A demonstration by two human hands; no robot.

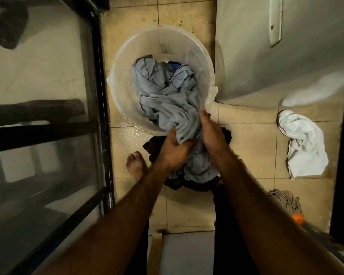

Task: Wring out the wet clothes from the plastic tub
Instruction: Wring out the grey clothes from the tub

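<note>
Clothes sit in a heap inside the round see-through plastic tub [119, 90], which stands on the tan tiled floor [250, 151]. The big one is a wet light grey cloth [157, 92], and a bit of blue cloth [174, 66] peeks out behind it. One end of the grey cloth hangs over the near rim of the tub, down toward a pile of dark clothes [187, 185] on the floor. The left hand [174, 150] grips that end, with its fingers and thumb curled tight round a bunch of it. The right hand [213, 132] lies flat along the other side of the cloth, its fingers [204, 114] straight and touching it near the rim; its thumb is hidden. I think the step now is to get the grey cloth ready for a twist. To do it well, the right hand should close round the cloth too, a little way from the left hand, and then the two hands should turn in opposite ways. Keeping the twisted part over the tub would let the water drip inside, not on the floor. The cloth is big, so squeezing one part at a time may work best. A bare foot [136, 163] stands close by on shiny tiles, so slipping is a risk.
</note>
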